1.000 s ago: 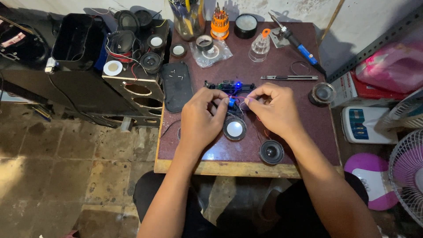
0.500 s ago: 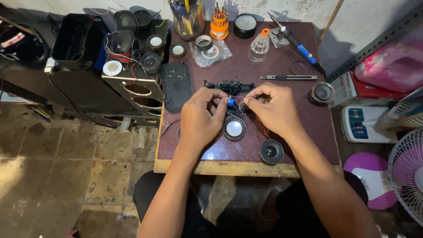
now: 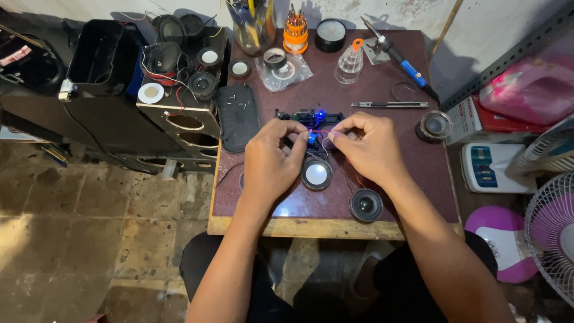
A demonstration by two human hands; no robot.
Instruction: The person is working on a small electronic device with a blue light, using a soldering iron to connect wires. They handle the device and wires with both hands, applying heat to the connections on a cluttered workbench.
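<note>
A: Start from the left. What's there?

B: A black speaker cabinet stands against the table's left edge, with loose drivers and red wires on top of it. Just beside it, on the maroon table, lies a black panel with a few small screws on it.

A: And the hands?

B: The left hand is curled, its fingertips pinched on thin wires at the middle of the table. The right hand pinches the same wires from the other side. The fingertips nearly meet.

A: Where is the board?

B: The small circuit board lies flat just beyond the fingertips, a blue light glowing on it. The wires run from it into the fingers.

A: Anything below the hands?

B: A round speaker with a pale centre sits between the wrists. A dark speaker lies near the front edge, under the right forearm.

A: Further right?

B: A soldering iron with a blue handle, tweezers, then a white fan off the table
</note>
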